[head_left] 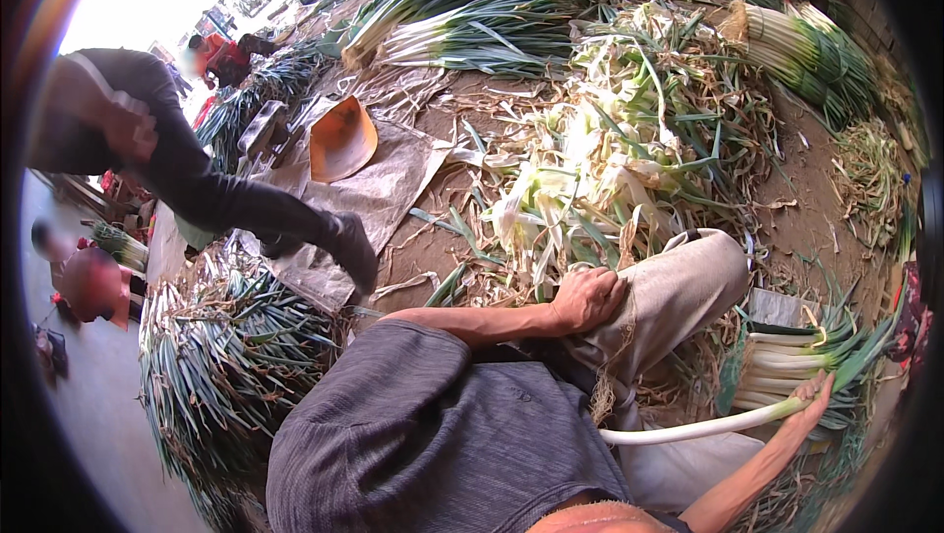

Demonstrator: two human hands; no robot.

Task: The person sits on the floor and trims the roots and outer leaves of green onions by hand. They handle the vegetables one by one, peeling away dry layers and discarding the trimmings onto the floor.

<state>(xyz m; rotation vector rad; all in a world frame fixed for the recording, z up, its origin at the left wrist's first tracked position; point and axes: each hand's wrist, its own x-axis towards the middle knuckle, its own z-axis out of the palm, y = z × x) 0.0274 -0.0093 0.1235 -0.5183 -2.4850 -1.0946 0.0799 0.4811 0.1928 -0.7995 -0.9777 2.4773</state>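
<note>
At four o'clock the right hand point(818, 395) is gripping a leek point(700, 429), fingers wrapped round it, white stalk (gently bowed) running toward nine, leaves toward two; the left hand point(590, 299) is resting curled against the trouser leg point(688, 279), contents unclear.

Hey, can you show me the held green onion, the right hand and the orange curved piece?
Held green onion point(703, 429): head view, middle of its white stalk.
Right hand point(814, 390): head view, middle of the hand.
Orange curved piece point(344, 145): head view, its inner face.
</note>
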